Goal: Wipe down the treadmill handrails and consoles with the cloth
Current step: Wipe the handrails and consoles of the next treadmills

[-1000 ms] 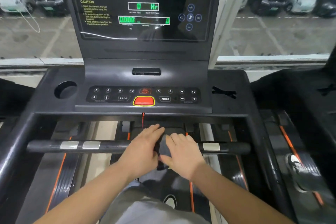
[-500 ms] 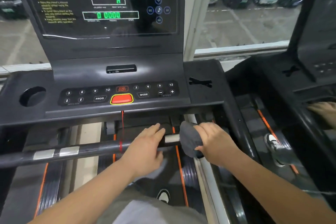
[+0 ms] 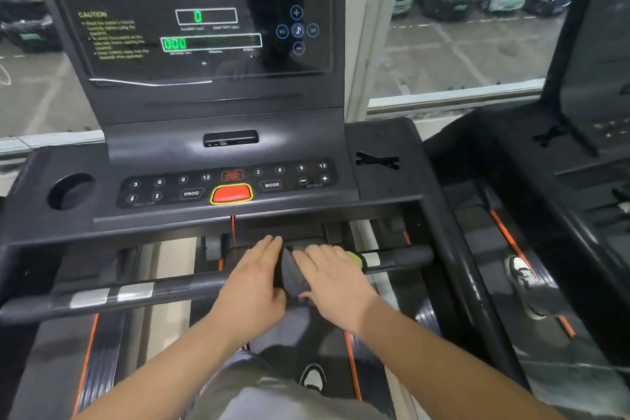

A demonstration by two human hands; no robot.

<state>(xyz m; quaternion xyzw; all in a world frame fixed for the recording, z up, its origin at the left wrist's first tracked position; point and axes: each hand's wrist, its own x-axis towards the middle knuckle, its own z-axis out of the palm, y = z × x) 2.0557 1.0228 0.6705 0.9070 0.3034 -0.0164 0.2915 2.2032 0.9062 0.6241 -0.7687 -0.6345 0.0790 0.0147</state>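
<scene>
A black front handrail (image 3: 163,290) with silver sensor patches crosses the treadmill below the console (image 3: 381,187). A dark grey cloth (image 3: 289,278) is draped over the rail's middle. My left hand (image 3: 254,286) lies on the rail just left of the cloth, fingers together and touching its edge. My right hand (image 3: 332,281) presses down on the cloth's right side, with a yellow-green edge (image 3: 354,260) showing past its fingers. Most of the cloth is hidden under both hands.
The lit display panel (image 3: 204,17) rises behind the button row with a red stop button (image 3: 231,194). A cup hole (image 3: 70,190) sits at the console's left. A second treadmill (image 3: 562,181) stands to the right, with someone's shoe (image 3: 521,278) on its belt. My own shoe (image 3: 313,377) is below.
My right hand has slid the cloth back left along the rail, from its right end to the middle beside my left hand. The view has swung back towards the console.
</scene>
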